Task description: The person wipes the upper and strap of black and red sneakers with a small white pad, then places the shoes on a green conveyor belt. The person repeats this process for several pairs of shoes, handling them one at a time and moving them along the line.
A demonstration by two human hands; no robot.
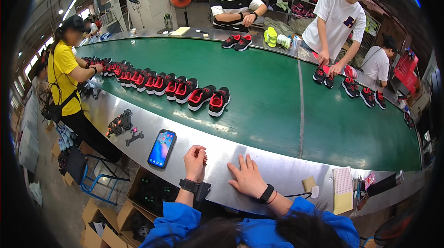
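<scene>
My left hand (194, 161) rests on the metal ledge (217, 153) with its fingers curled in, and nothing shows in it. A phone (162, 148) with a lit screen lies just left of it. Palm down on the same ledge, my right hand (247, 175) has its fingers spread and holds nothing. Beyond both hands runs a green conveyor belt (259, 109). The nearest black shoe with red lining (219, 102) stands on the belt, ending a long row that stretches to the far left.
Black plastic shoe hangers (120, 123) lie left of the phone. A notepad (342, 190), pens (358, 187) and a cable occupy the right ledge. Across the belt, a person in white (335, 21) handles shoes; another wears stripes (236, 7). A yellow-shirted person (64, 65) touches the row.
</scene>
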